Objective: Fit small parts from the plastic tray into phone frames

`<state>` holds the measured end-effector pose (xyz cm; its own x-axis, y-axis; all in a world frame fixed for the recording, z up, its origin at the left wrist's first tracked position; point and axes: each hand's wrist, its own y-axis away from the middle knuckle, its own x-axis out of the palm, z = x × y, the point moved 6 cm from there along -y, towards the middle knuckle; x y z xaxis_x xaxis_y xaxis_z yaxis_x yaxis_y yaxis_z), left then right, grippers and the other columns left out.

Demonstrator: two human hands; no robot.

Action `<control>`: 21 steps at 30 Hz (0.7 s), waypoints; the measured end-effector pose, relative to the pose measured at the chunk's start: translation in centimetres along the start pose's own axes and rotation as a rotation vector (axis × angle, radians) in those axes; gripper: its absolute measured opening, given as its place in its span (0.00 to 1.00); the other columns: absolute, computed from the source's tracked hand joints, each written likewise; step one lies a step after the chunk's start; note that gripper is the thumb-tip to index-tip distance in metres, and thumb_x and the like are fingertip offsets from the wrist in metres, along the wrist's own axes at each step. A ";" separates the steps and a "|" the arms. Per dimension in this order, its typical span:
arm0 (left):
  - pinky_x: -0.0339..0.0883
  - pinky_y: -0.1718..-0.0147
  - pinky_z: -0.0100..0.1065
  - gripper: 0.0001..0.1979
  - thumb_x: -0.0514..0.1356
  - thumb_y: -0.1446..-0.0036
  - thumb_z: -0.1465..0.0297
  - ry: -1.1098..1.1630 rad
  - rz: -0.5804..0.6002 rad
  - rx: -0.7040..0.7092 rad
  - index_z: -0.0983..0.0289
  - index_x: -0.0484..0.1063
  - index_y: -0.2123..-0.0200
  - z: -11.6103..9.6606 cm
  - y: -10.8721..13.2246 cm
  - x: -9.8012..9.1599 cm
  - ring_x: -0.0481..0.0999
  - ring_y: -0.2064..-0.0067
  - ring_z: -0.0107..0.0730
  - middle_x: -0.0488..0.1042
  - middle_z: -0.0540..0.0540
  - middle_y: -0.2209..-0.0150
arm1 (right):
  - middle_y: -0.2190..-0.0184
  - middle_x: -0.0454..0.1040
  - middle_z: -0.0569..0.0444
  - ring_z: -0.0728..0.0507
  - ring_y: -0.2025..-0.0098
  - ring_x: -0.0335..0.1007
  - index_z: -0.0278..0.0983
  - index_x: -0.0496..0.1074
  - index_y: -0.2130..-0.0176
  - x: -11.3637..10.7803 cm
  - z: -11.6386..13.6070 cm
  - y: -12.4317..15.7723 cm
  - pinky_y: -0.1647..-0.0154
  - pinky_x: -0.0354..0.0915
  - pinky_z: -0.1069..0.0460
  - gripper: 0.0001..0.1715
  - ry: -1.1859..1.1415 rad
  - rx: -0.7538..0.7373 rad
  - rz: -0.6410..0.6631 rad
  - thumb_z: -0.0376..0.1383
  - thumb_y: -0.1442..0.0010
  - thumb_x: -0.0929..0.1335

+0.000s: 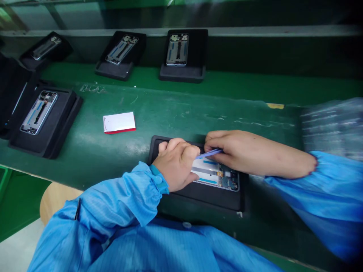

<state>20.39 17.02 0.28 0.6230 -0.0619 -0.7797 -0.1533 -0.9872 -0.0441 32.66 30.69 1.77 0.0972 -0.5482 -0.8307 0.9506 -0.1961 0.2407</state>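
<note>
An opened phone point(210, 172) with its inner parts and blue strips showing lies in a black tray point(204, 198) in front of me. My left hand point(177, 162) is curled over the phone's left end, thumb on the near side; it hides that end. My right hand point(227, 145) is closed on a slim purple tool point(209, 153), possibly tweezers. The tool slants above the phone, and its left end reaches my left index finger. Whether the tool touches the phone, I cannot tell.
A small white notepad point(119, 122) with a red edge lies on the green bench point(113, 162). Another opened phone point(39, 112) rests on stacked black trays point(61, 124) at left. Along the back, more trays hold opened phones point(177, 49). A blurred clear bundle point(333, 130) is at right.
</note>
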 end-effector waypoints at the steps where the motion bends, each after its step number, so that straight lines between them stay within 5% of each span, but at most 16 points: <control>1: 0.63 0.40 0.58 0.29 0.76 0.40 0.68 -0.001 0.001 0.000 0.60 0.66 0.40 0.0 0.0 0.0 0.70 0.32 0.59 0.77 0.65 0.39 | 0.61 0.81 0.49 0.43 0.65 0.76 0.40 0.78 0.62 0.0 0.1 0.1 0.65 0.64 0.48 0.10 0.024 -0.004 0.001 0.34 0.34 0.66; 11: 0.64 0.41 0.58 0.31 0.76 0.39 0.68 -0.001 0.030 -0.016 0.60 0.66 0.38 0.1 -0.1 -0.1 0.70 0.31 0.61 0.77 0.67 0.38 | 0.66 0.82 0.51 0.44 0.68 0.74 0.40 0.79 0.66 0.1 -0.2 -1.4 0.67 0.63 0.49 0.08 0.106 0.050 0.058 0.34 0.37 0.68; 16: 0.63 0.40 0.59 0.32 0.75 0.40 0.68 0.010 0.011 0.005 0.61 0.65 0.38 0.1 -0.1 0.0 0.70 0.31 0.61 0.77 0.67 0.39 | 0.54 0.85 0.47 0.39 0.56 0.83 0.42 0.84 0.53 0.0 -0.8 1.2 0.56 0.74 0.45 0.16 -0.082 0.039 -0.087 0.41 0.29 0.66; 21: 0.63 0.40 0.59 0.31 0.75 0.40 0.67 -0.003 0.000 -0.008 0.60 0.66 0.38 0.2 -0.1 0.0 0.70 0.31 0.61 0.78 0.67 0.39 | 0.56 0.85 0.48 0.39 0.59 0.82 0.42 0.84 0.54 0.2 -0.9 2.3 0.58 0.74 0.44 0.16 -0.109 0.108 -0.164 0.44 0.27 0.67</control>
<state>20.25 17.12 0.14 0.6211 -0.0613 -0.7813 -0.1473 -0.9883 -0.0395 35.15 30.86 1.73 -0.0942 -0.5856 -0.8051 0.9135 -0.3724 0.1639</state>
